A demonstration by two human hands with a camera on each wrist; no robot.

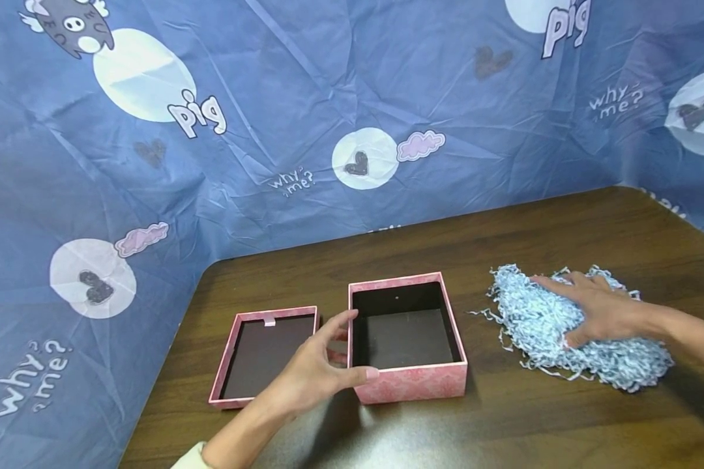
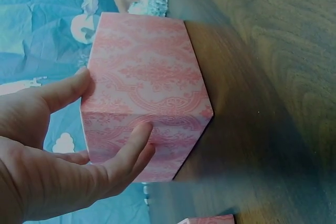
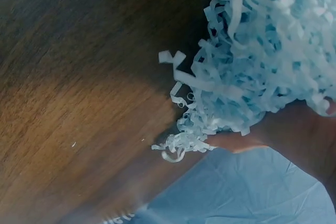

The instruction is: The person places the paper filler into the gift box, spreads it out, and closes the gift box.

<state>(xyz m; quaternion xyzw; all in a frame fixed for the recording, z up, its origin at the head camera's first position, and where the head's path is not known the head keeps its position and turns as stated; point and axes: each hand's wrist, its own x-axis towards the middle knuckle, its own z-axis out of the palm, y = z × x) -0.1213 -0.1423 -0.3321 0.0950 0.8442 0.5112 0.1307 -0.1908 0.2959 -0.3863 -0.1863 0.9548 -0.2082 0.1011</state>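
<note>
backdrop [image 1: 305,78] reads "pig" behind box [image 1: 413,384], shreds [image 1: 534,319]

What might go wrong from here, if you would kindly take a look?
Strands might scatter: loose ends already trail from the shredded paper under the right hand onto the table.

The box could slide or turn if pushed, since the left hand touches it only around one corner.

The lid lies beside the box, close to the left hand, so it might get knocked.
</note>
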